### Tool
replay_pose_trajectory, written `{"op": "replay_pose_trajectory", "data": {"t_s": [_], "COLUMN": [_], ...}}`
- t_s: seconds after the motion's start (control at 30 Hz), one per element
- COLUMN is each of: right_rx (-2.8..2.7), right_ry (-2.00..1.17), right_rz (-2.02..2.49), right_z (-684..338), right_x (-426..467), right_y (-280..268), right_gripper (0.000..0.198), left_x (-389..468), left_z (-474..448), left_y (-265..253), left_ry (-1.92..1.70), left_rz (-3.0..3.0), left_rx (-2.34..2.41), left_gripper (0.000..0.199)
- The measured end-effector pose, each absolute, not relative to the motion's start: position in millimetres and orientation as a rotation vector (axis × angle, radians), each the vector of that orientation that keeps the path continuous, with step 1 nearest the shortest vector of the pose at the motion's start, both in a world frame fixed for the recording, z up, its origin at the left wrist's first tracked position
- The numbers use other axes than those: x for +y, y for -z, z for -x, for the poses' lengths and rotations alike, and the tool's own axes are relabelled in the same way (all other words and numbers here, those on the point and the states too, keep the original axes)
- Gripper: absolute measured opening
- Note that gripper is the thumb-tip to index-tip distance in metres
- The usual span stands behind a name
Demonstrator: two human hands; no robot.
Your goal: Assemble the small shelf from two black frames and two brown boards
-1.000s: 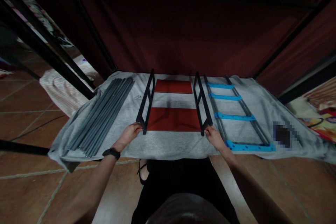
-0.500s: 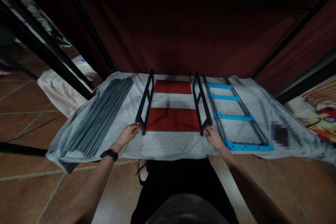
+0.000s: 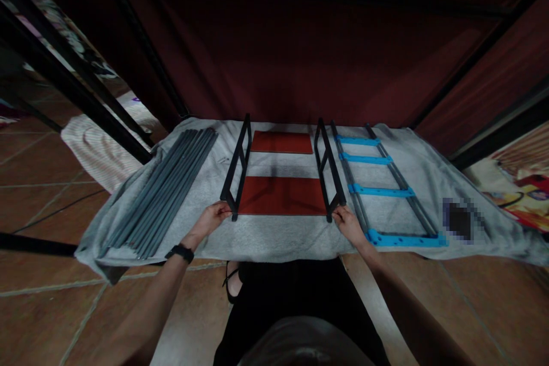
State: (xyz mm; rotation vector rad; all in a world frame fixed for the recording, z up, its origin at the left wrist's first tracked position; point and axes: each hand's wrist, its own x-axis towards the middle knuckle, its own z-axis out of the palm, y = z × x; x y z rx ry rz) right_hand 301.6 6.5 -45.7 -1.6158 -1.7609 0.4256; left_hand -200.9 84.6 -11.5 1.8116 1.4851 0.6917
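Observation:
My left hand (image 3: 215, 214) is closed on the near end of a black side frame (image 3: 234, 168), its fingertips at the frame's lower corner. On the other side my right hand (image 3: 346, 222) pinches the near corner of a matching black side frame (image 3: 329, 168). Both frames stand upright on their long edges. Between them lie a large red-brown board (image 3: 281, 197) and, farther back, a smaller red-brown board (image 3: 281, 142). Whether the boards are joined to the frames I cannot tell. Part of each frame's near foot is covered by my fingers.
A grey cloth (image 3: 274, 240) lies under everything. Several grey tubes (image 3: 165, 191) lie at left, with small metal pieces (image 3: 223, 160) beside them. Blue crosspieces (image 3: 381, 191) on grey tubes form a ladder shape at right. Black bed posts (image 3: 86, 91) rise at the sides.
Almost nothing differs. Both hands stay at the near ends of the black side frames, which have shifted very slightly, if at all.

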Motion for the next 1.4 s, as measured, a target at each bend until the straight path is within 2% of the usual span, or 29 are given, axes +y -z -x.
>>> {"op": "replay_pose_trajectory", "data": {"t_s": [0.1,0.37,0.6,0.8,1.07,1.23,1.4], "right_rx": [-1.745,-1.751,-1.737,-1.741,-1.683,-1.686,-1.693], "right_ry": [-0.432,-0.442,-0.471,-0.464,-0.501,-0.482,-0.451], "right_rz": [1.596,1.627,1.574,1.594,1.526,1.541,1.526], "right_z": [-303,-302,-305,-305,-307,-306,-305], "right_x": [5,7,6,8,7,7,6], "right_y": [47,50,52,52,54,54,56], "right_gripper": [0.007,0.012,0.008,0.015,0.010,0.011,0.012], "left_x": [83,86,83,88,85,92,88], "left_z": [202,200,201,201,204,203,202], "left_y": [7,10,8,14,10,15,20], "left_ry": [-0.640,-0.635,-0.665,-0.677,-0.708,-0.662,-0.771], "left_rz": [-1.850,-1.895,-1.899,-1.912,-1.859,-1.839,-1.854], "left_rx": [1.517,1.557,1.500,1.483,1.471,1.497,1.459], "left_gripper": [0.029,0.019,0.024,0.014,0.028,0.022,0.019]}}
